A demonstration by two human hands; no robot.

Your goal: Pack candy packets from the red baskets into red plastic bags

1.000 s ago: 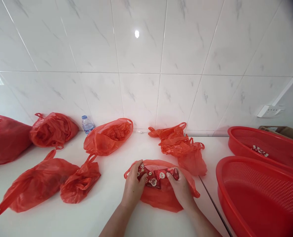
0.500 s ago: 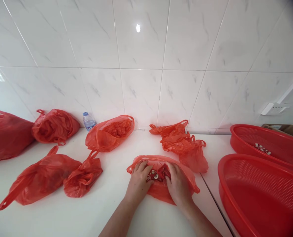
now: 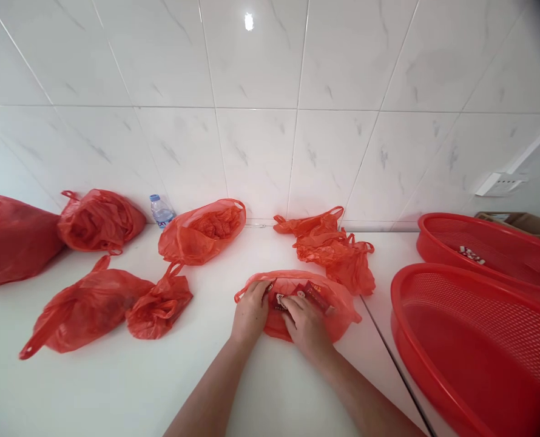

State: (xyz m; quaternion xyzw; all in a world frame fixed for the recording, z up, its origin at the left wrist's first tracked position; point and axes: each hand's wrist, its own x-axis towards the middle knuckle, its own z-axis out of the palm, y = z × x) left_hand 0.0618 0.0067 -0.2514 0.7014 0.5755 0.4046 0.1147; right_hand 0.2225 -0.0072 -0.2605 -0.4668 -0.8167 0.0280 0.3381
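A thin red plastic bag [image 3: 343,308] lies on its side on the white table, its mouth spread open. Inside are small red packets [image 3: 316,296] with white and yellow print. My left hand [image 3: 250,314] has its fingers curled over the left side of the bag's mouth, gripping the plastic. A bit of patterned red shows at those fingertips. My right hand [image 3: 307,325] reaches into the bag, thumb and fingers closing on a red packet with a white floral pattern [image 3: 279,301]. The right fingers partly hide that packet.
Several filled red bags [image 3: 92,303] lie to the left, one beside a water bottle [image 3: 161,212] at the tiled wall. Crumpled red bags [image 3: 331,252] sit behind my hands. Two red plastic baskets [image 3: 434,358] stand right, the farther holding a patterned packet [image 3: 471,255]. A table seam [image 3: 391,358] runs between.
My right hand has moved left, toward my left hand, uncovering more packets on the bag's right side. The left hand stays at the left rim. The view has tilted slightly down.
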